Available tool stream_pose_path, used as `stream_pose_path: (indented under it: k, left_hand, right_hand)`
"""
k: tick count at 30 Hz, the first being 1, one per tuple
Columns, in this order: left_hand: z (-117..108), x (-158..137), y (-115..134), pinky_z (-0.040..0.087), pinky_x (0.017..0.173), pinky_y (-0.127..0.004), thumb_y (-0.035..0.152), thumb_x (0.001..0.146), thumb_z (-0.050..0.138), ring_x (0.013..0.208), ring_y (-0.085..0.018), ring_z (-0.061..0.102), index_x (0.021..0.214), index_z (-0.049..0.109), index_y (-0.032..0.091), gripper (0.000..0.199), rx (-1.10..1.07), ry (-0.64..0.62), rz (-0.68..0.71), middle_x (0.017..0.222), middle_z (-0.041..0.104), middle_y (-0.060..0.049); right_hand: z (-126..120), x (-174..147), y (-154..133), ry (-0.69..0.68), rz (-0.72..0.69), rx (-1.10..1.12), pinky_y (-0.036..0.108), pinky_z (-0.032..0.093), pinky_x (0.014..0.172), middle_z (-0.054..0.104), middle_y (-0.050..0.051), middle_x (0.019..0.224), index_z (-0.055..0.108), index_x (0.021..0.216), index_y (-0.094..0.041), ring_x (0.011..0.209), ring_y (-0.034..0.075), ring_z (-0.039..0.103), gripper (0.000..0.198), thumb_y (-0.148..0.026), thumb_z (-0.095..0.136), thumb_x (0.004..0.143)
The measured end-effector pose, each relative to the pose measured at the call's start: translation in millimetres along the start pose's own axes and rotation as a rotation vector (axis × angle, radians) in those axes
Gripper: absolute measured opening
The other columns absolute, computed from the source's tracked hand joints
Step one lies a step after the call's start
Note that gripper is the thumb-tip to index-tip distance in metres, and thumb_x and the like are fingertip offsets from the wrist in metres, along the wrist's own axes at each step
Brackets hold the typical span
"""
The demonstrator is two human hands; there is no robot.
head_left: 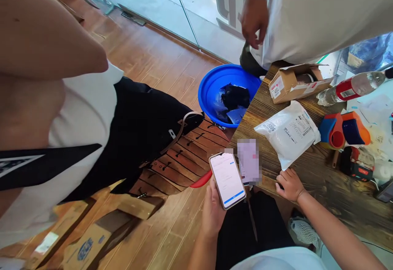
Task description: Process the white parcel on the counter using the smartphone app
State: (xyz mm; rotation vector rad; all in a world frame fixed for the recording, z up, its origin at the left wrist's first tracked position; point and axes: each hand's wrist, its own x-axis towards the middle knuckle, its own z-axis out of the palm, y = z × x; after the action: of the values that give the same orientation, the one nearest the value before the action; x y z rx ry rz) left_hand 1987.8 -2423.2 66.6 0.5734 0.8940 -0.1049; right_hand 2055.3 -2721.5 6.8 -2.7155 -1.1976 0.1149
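My left hand [213,206] is closed around a smartphone [227,180], whose lit screen faces up with a blue bar near the bottom. Just to the right of that phone, at the table's edge, lies a flat, pinkish rectangular thing [249,161]; it is pixelated, so its kind is unclear. My right hand [290,184] rests on the near edge of the wooden table [264,118], fingers partly spread and holding nothing. Its fingertips are right by the lower corner of a white plastic parcel bag [290,132] with a printed label; I cannot tell whether they touch.
An opened cardboard box [297,83], a plastic bottle [353,89] and a tape dispenser [334,130] stand on the table. A blue tub [208,85] holding dark bags is on the floor. People stand at left and at the far side; cartons [92,243] lie lower left.
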Motion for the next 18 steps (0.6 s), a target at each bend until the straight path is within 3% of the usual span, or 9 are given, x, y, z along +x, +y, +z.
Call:
stream_pose_path:
  k: [7,13,18]
  left_hand:
    - [25.7,2.1,13.4,0.042,0.12,-0.044,0.07,0.076,0.075,0.147,-0.032,0.043,0.127,0.069,0.032,0.064,0.038,-0.014,-0.037,0.152,0.056,-0.001]
    - [30.1,14.9,17.6,0.042,0.119,-0.046,0.065,0.074,0.079,0.146,-0.032,0.043,0.128,0.064,0.029,0.066,0.037,-0.068,-0.114,0.15,0.059,-0.003]
    - [29.8,23.2,23.6,0.046,0.112,-0.048,0.057,0.067,0.085,0.138,-0.034,0.052,0.111,0.065,0.026,0.057,0.162,-0.001,-0.107,0.132,0.069,-0.005]
  right_hand:
    - [-2.0,-2.9,0.0,-0.01,-0.008,0.014,0.036,0.03,0.074,0.055,0.006,0.075,0.063,0.075,-0.021,0.078,0.024,0.044,0.007,-0.021,0.059,0.082]
    - [-5.5,0.0,-3.2,0.008,-0.012,-0.013,0.036,0.031,0.074,0.055,0.006,0.074,0.063,0.075,-0.021,0.079,0.024,0.044,0.005,-0.021,0.06,0.078]
    - [-3.4,-2.4,-3.9,-0.02,0.01,-0.028,0.036,0.032,0.075,0.057,0.006,0.076,0.063,0.076,-0.021,0.079,0.024,0.045,0.001,-0.021,0.062,0.077]
